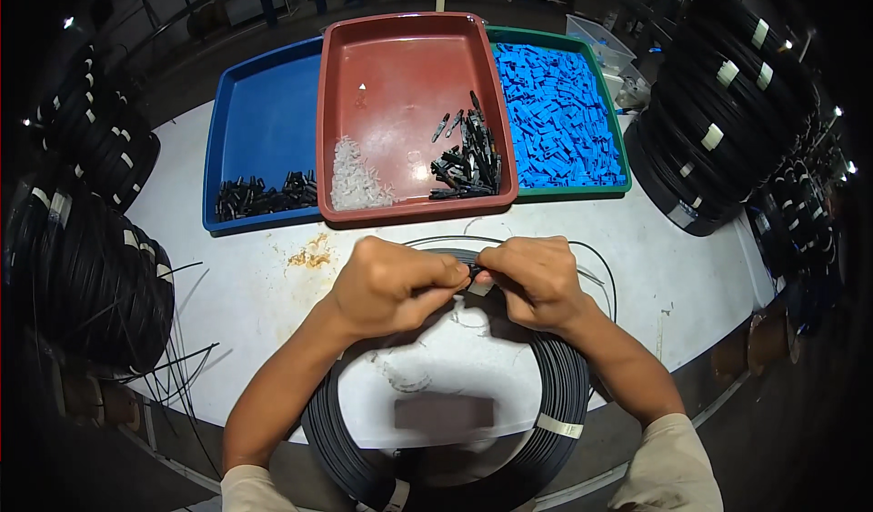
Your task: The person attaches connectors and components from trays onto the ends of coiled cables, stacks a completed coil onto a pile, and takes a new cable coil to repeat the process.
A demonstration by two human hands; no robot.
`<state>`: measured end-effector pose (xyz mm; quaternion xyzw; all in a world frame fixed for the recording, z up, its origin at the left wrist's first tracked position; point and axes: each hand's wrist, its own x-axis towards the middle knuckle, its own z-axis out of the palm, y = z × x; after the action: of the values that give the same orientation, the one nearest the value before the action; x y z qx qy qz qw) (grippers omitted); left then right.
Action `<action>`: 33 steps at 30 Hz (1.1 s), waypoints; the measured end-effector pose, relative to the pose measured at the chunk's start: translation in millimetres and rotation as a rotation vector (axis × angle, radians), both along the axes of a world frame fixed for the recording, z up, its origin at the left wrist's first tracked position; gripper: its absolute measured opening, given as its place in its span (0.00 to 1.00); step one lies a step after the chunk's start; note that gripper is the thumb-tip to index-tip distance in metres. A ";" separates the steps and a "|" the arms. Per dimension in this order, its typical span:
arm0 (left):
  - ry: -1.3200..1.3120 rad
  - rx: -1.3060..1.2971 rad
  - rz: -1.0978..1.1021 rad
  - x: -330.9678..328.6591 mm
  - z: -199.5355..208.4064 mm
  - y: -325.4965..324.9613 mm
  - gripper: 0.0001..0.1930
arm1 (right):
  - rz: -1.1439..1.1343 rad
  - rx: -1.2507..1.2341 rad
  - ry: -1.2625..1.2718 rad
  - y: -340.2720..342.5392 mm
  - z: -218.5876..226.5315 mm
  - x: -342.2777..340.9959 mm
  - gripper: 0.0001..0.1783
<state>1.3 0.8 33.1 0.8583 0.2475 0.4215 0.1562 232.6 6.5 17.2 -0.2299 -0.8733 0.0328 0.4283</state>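
Observation:
Both of my hands meet over the far side of a coil of black cable [568, 380], bound with pale tape, that lies at the near edge of the table. Between the fingertips is a small black piece [474, 273], mostly hidden by the fingers. My left hand [389, 285] pinches it from the left with thumb and forefinger. From the other side my right hand [538, 280] is closed on it too, its fingers curled. A thin loose loop of black cable [611, 280] curves out to the right beyond the right hand.
A blue tray [218, 148] holds short black parts. The red tray [409, 25] has white bits [355, 180] and black connectors [468, 162]. In a green tray [626, 162] lie many blue clips [555, 112]. Cable coils stand stacked left [100, 285] and right [727, 103].

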 end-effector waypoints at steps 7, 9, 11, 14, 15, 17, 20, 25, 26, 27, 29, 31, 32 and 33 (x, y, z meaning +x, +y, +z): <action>0.070 0.264 -0.025 -5.7 -4.3 2.3 0.09 | 0.073 -0.251 0.026 1.3 0.0 -6.2 0.06; -0.123 -0.103 0.056 -1.2 -4.3 0.3 0.07 | 0.002 -0.145 0.072 -2.2 0.7 -6.8 0.06; -0.140 -0.217 0.084 1.4 -0.5 -2.0 0.05 | -0.004 -0.060 0.068 0.8 -2.9 -4.4 0.07; -0.092 -0.129 0.033 2.3 -2.1 -1.5 0.07 | -0.008 0.008 0.021 1.6 -2.4 -0.1 0.07; 0.029 0.055 -0.029 -0.7 0.1 0.4 0.08 | -0.004 -0.009 -0.025 1.6 -1.8 1.2 0.08; 0.143 0.466 -0.017 -0.5 -4.6 2.9 0.09 | 0.034 -0.108 -0.004 3.5 -1.6 -2.9 0.08; 0.174 0.551 -0.016 -2.1 -0.4 1.8 0.07 | 0.077 -0.239 0.025 5.4 -4.1 -5.6 0.08; -0.098 -0.212 0.069 -0.2 2.8 -6.2 0.07 | -0.001 -0.056 0.050 0.5 -2.6 -7.1 0.08; -0.225 -0.524 0.047 2.2 4.6 -7.7 0.07 | -0.029 0.021 0.061 0.0 -2.8 -6.4 0.09; -0.351 -0.838 0.021 4.1 5.0 -8.5 0.06 | -0.057 0.097 0.073 -0.3 -3.0 -5.3 0.10; -0.388 -0.859 0.000 3.2 4.9 -6.9 0.06 | -0.050 0.121 0.030 -2.1 3.0 -3.8 0.11; -0.122 -0.412 0.070 2.3 4.0 -6.5 0.08 | -0.047 0.142 -0.011 -1.6 3.4 -2.4 0.12; -0.073 -0.237 0.087 5.1 5.4 -9.5 0.09 | -0.028 0.021 0.012 0.3 0.3 -2.6 0.12; -0.024 0.053 0.066 6.7 1.4 -6.9 0.07 | -0.008 -0.099 0.035 1.9 -1.6 -2.8 0.12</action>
<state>8.0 -6.1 34.5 0.8484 0.2624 0.4430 0.1226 229.8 8.4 15.5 -0.2538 -0.8619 0.0783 0.4319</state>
